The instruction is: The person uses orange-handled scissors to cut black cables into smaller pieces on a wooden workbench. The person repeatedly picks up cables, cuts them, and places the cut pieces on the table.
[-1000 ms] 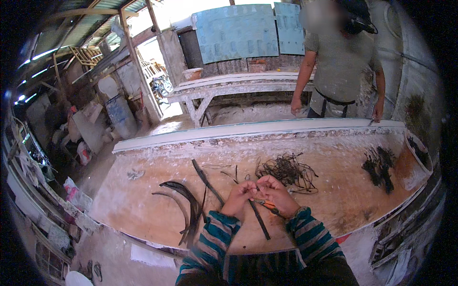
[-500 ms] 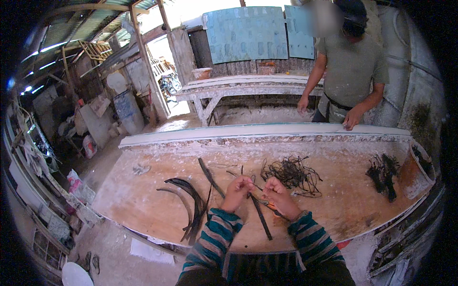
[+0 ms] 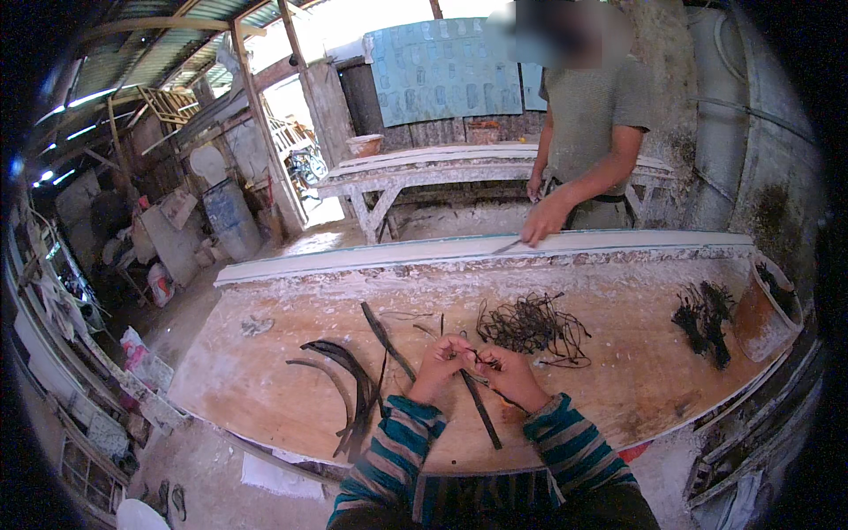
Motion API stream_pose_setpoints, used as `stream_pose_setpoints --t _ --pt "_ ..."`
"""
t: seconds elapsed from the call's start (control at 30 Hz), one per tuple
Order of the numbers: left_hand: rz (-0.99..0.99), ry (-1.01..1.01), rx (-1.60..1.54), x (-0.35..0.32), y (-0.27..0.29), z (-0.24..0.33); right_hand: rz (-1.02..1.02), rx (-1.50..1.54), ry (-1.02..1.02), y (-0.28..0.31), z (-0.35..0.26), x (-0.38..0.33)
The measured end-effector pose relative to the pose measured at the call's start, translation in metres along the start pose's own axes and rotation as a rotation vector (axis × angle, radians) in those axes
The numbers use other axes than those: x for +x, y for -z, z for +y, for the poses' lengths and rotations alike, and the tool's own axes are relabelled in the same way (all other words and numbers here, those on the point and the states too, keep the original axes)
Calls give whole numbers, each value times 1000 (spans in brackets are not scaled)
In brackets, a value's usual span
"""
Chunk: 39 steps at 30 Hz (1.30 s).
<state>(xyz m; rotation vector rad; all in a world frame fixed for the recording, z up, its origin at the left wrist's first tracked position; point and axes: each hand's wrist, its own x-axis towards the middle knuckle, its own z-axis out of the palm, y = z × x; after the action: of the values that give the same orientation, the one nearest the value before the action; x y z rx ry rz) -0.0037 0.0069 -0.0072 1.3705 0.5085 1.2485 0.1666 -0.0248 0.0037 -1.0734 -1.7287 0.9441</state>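
Note:
My left hand (image 3: 444, 364) and my right hand (image 3: 511, 378) are close together over the near middle of the wooden board. Both pinch a thin black strip (image 3: 477, 357) between their fingertips; its ends are hidden. Beneath them lies a straight black strip (image 3: 484, 419), and part of an orange-handled tool (image 3: 511, 404) shows under my right palm. Another flat dark strip (image 3: 386, 336) slants away beyond my left hand. Left of that hand, several curved black strips (image 3: 355, 375) are bunched together. Tangled thin black cords (image 3: 534, 329) sit just beyond my right hand.
Black bundles (image 3: 704, 322) lie at the right beside a tipped, dusty bucket (image 3: 767, 314). A long white moulding (image 3: 397, 256) runs along the board's far edge. Behind it stands a co-worker (image 3: 592, 124) holding a thin tool. A white bench (image 3: 424, 168) is farther back.
My hands have drawn closer together, with the thin black strip between them. The co-worker has shifted left and now holds a thin tool against the white moulding.

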Motion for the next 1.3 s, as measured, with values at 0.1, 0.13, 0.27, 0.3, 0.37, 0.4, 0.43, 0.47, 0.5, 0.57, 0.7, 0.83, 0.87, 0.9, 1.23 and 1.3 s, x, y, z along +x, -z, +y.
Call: stream_pose_setpoints --t 0.1,0.13,0.27,0.3,0.37,0.4,0.43,0.47,0.5,0.57,0.7,0.83,0.87,0.9,1.23,1.3 --pt "58 0 169 -1 -18 9 124 36 117 -4 3 1" --pt "60 15 128 -1 -21 6 174 77 191 -4 4 2" --pt "2 81 149 -4 -29 6 116 460 35 1 1 4" --pt "-28 99 202 -4 -29 7 89 510 18 6 -4 2" --pt "-67 141 141 -4 -22 -3 63 594 -30 10 -9 1" --pt "-86 161 111 -4 -18 -7 63 627 -61 11 -5 2" --pt "-80 151 164 -4 -18 -8 64 662 -93 11 -5 2" --pt "-74 140 216 -4 -17 -8 112 696 -95 10 -7 2" --pt "-67 130 269 -3 -16 -9 161 730 -97 8 -10 2" --pt "-22 134 252 -2 -13 -11 228 761 -87 7 -12 2" --pt "59 128 224 -1 -10 -9 256 812 -70 12 -13 2" --pt "160 112 142 -1 -5 -10 225 915 -93 18 -8 4" --pt "204 131 152 0 -2 -9 231 927 -89 19 -9 4" --pt "248 149 162 1 0 -9 237 938 -85 20 -11 4" --pt "423 168 81 5 11 -6 -3 959 31 22 -12 1" --pt "437 180 81 5 14 -8 14 731 42 22 -11 0"
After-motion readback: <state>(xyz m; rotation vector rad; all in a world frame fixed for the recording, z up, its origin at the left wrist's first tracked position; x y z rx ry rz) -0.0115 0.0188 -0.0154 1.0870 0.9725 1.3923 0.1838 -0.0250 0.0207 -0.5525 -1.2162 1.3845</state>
